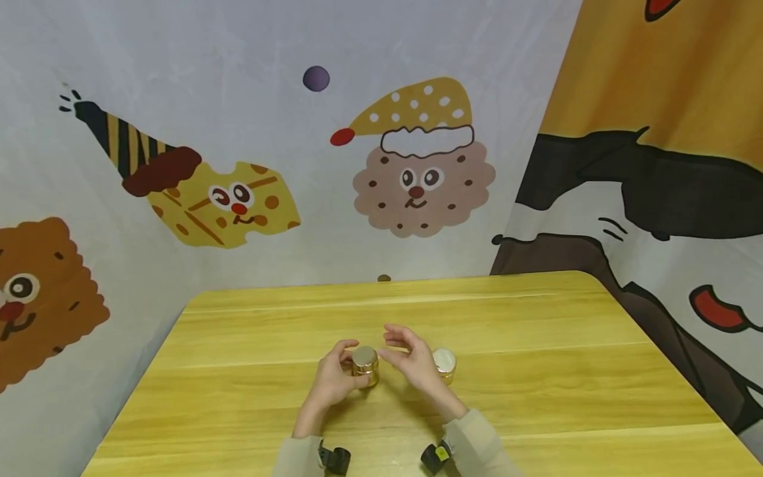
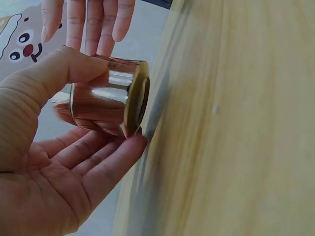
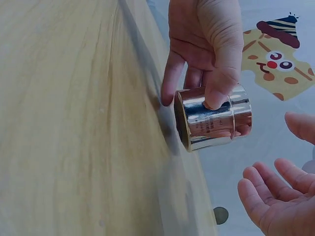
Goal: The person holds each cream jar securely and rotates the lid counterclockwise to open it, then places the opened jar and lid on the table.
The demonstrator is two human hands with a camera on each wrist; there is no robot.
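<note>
- The gold jar (image 1: pixel 365 366) is in the left hand, over the middle of the desk (image 1: pixel 536 371), somewhat nearer the left edge than the right; both wrist views show it raised off the surface.
- Its wall is shiny, with a seam running round it, and the right wrist view shows small print on the side, too small to read.
- The left hand (image 1: pixel 334 383) grips this jar, thumb pressed on the near side of the wall and fingers round the other side, toward the base.
- The right hand (image 1: pixel 411 359) holds nothing: its fingers are spread and relaxed, just beside the jar and apart from it.
- A second jar (image 1: pixel 444 363), gold with a pale top, stands upright on the desk, beyond the right wrist toward the right edge, partly hidden by that hand.
- Light sleeves (image 1: pixel 479 442) come in over the near side, a black wrist camera (image 1: pixel 336 459) at each cuff.
- Behind the far edge hangs a pale backdrop (image 1: pixel 238 66) printed with cartoon cheese (image 1: pixel 229 215) and a pink biscuit (image 1: pixel 424 218).
</note>
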